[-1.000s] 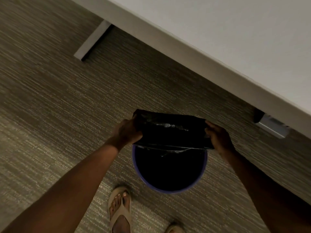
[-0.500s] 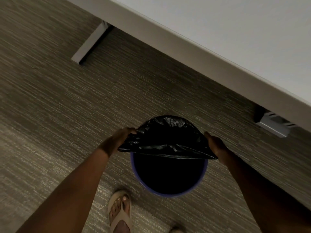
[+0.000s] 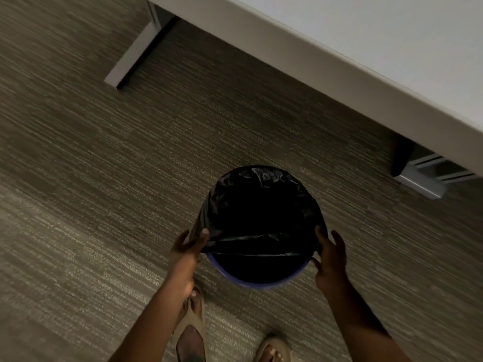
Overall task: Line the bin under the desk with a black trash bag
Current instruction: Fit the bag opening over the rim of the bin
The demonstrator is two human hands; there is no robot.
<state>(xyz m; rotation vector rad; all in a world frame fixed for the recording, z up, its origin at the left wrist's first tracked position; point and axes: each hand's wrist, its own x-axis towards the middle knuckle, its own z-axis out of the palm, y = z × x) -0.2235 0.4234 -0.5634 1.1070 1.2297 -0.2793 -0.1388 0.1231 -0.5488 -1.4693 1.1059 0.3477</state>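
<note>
Upward, bag (image 3: 261,178) mouth over bin (image 3: 261,282)

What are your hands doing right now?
Left hand: fingers closed on the black trash bag.
Right hand: fingers closed on the same bag's edge.

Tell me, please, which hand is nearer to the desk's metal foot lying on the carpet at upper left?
Left. The left hand grips the black trash bag on the side facing that metal foot; the right hand holds the bin's far side.
</note>
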